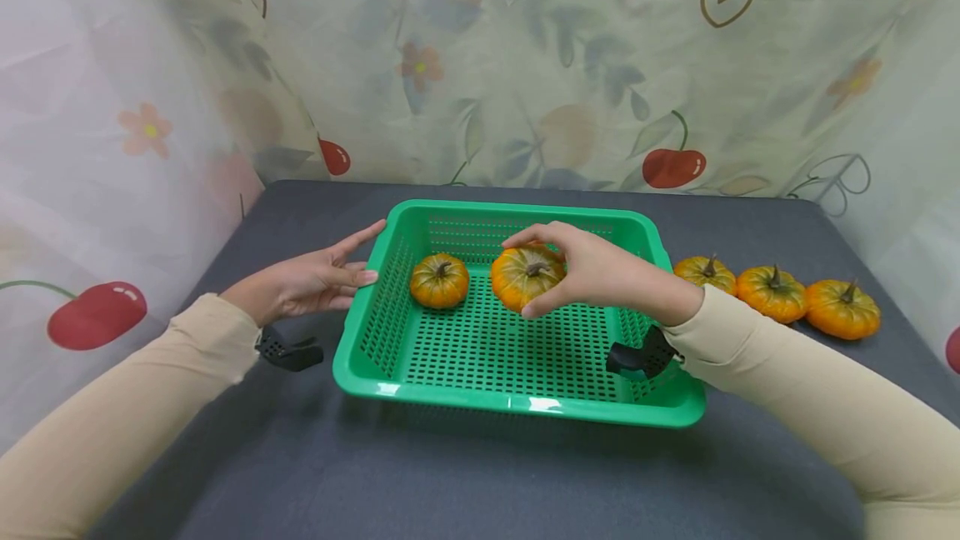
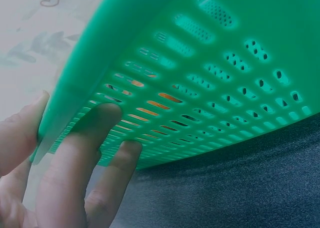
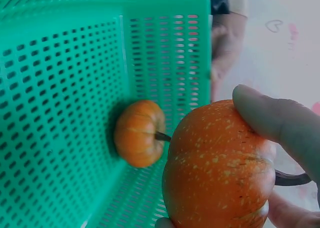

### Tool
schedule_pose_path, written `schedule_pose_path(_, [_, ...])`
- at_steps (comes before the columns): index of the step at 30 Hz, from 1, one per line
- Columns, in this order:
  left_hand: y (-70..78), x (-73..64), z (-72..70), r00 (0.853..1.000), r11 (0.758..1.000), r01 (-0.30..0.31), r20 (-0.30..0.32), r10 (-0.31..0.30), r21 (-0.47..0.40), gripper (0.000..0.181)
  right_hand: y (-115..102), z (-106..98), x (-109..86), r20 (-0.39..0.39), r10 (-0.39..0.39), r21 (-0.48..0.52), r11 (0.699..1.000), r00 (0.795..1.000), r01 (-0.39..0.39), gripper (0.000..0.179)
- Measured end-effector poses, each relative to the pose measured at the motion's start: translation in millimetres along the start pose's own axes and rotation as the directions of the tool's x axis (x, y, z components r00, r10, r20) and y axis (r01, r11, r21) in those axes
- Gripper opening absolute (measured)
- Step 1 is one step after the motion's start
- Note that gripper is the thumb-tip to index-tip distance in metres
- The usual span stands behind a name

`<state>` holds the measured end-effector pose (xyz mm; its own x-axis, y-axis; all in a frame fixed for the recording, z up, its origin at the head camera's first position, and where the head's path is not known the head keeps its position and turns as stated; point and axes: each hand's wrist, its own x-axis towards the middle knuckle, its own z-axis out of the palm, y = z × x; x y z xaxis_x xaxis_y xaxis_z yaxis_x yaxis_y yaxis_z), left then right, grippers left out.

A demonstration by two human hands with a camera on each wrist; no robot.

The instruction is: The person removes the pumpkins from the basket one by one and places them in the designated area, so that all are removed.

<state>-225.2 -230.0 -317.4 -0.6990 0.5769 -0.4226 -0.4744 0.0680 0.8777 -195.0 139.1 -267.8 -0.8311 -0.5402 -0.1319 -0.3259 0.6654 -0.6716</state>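
Floral curtain (image 1: pixel 510 65) behind, right hand (image 1: pixel 596 267) curls round a pumpkin (image 1: pixel 517 283).

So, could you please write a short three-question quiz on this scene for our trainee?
1. How many pumpkins can be seen on the table, outside the green basket?
2. True or false: the left hand is holding a pumpkin.
3. What does the right hand grip: a) the basket's rim, b) a pumpkin, c) nothing?

Key:
1. Three, in a row to the right of the basket.
2. False; its fingers are at the basket's left side.
3. b.
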Motion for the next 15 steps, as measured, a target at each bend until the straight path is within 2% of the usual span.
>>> schedule_pose_path(6, [0.2, -0.1, -0.2, 1.0, 1.0, 0.003, -0.001, -0.003, -0.005, 0.087, 3.0, -15.7, -12.9, -0.043, 0.009, 0.029, 1.0, 0.999, -0.008, 0.074])
schedule_pose_path(15, [0.7, -0.2, -0.2, 1.0, 1.0, 0.005, 0.004, -0.005, -0.009, 0.087, 5.6, -37.5, -34.0, -0.121, 0.049, 0.011, 0.999, 0.991, -0.048, 0.072])
